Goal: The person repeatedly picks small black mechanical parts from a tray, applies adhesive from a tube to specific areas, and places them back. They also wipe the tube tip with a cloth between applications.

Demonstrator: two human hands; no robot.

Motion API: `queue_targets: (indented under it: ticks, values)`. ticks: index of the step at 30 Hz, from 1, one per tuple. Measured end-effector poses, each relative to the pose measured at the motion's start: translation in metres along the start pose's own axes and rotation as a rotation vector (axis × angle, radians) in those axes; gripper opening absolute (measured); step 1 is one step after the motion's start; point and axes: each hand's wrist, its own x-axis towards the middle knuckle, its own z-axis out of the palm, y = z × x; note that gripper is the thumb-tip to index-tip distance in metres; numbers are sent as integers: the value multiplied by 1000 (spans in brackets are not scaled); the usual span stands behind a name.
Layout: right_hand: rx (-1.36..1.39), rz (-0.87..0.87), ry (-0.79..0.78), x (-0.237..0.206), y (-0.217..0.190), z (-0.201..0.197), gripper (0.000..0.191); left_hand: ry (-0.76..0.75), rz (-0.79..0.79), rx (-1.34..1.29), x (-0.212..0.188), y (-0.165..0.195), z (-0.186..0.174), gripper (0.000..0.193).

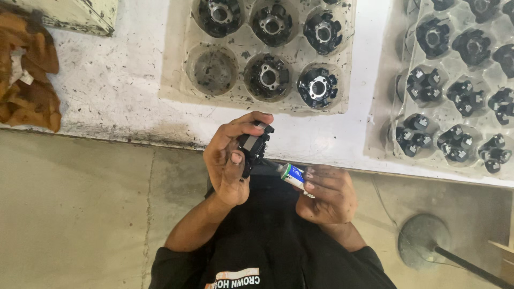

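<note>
The left hand (230, 160) is closed around a small black part (254, 145), probably light, stiff and best held by its sides, near the table edge, while the right hand (326, 195) pinches a small tube (293, 174).

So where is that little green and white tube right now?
In the head view, the green and white tube is pinched in the right hand, just right of centre, its tip toward the black part held by the left hand.

The plastic tray (179, 80) lies on the table (118, 91). A second tray (444, 115) lies right of it, a rag (29, 75) far left. In front of it, the left hand (230, 160) holds a small part (253, 147), and the right hand (326, 195) holds a tube (293, 175).
</note>
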Motion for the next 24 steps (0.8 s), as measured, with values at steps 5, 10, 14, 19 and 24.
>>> queue_targets:
  ticks: [5,10,14,19,24]
  values:
    - [1,-8,-25,2,-1,0,33,40,-22,-135,-2,-5,0,47]
    - [18,24,-80,4,-7,-3,37,177,-131,-471,-8,-8,4,48]
    - [35,71,-6,2,-6,2,38,284,-223,-593,-12,-8,10,53]
    - [175,92,29,-1,1,3,41,368,-320,-687,-19,-7,18,61]
    - [134,39,-47,-5,5,-4,40,388,-346,-719,-20,-12,20,59]
